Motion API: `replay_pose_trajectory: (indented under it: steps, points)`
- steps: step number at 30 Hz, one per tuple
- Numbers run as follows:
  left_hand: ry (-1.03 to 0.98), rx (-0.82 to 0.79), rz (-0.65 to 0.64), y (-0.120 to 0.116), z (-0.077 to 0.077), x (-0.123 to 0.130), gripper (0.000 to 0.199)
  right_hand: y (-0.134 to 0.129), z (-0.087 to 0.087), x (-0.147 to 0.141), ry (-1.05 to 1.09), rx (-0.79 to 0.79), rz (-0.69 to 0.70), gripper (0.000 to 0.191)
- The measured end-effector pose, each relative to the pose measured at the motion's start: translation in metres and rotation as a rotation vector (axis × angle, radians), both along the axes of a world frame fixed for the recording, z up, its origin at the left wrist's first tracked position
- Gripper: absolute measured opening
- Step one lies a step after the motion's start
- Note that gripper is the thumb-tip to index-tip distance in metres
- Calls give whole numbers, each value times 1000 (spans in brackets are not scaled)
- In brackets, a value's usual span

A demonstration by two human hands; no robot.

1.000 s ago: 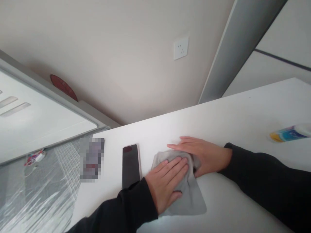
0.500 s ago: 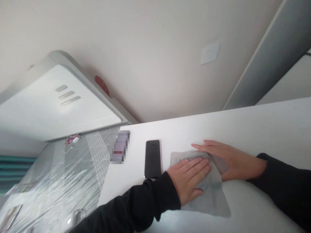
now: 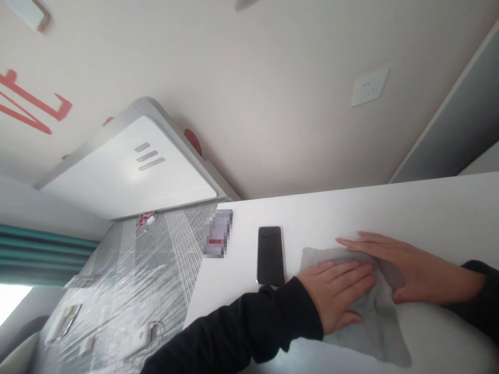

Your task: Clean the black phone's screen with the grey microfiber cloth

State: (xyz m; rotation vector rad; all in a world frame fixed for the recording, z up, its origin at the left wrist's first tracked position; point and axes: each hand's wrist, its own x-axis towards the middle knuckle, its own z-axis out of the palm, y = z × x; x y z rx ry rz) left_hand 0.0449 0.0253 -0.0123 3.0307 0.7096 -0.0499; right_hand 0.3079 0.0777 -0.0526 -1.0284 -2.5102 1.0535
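Observation:
A thin grey cloth [image 3: 374, 332] lies on the white table [image 3: 440, 208]. Flat on top of it rests my left hand [image 3: 339, 293], fingers stretched out toward the right. My right hand [image 3: 409, 267] is at the cloth's right edge, fingers extended and thumb apart, touching the cloth; its palm side is partly hidden. To the left of the cloth lies a dark-screened smartphone [image 3: 270, 255], close to my left sleeve. A blurred-out purple item [image 3: 219, 234] sits at the table's left edge.
Left of the table is a bed [image 3: 156, 280] covered in clear plastic, with a white headboard [image 3: 132, 171] against the wall. Cables and a pink-red item [image 3: 145, 219] lie on it. A wall socket [image 3: 370, 87] is above the table; a teal curtain [image 3: 42, 254] hangs at far left.
The view has swung left, so everything appears shifted right and more of the bed and red wall lettering shows. Both hands stay in about the same place on the cloth.

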Motion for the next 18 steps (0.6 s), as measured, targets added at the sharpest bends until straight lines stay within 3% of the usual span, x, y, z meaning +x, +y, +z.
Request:
replay_pose_trajectory:
  steps: [3, 5, 9, 12, 14, 18]
  points:
    - [39, -7, 102, -30, 3, -35, 68, 5, 6, -3, 11, 4, 43, 80]
    - [60, 0, 146, -42, -1, -45, 72, 6, 6, -5, 47, 2, 31, 78]
    - [36, 15, 65, -19, -9, -13, 69, 0, -4, -5, 61, -9, -33, 82]
    - [6, 20, 19, 1, -4, 10, 63, -4, -7, -4, 61, -1, -96, 86]
    - [14, 3, 34, -3, 2, 4, 63, -2, -2, -4, 33, -8, -70, 85]
    - [27, -19, 178, -37, 1, -31, 71, 5, 18, -11, -24, -63, 23, 79]
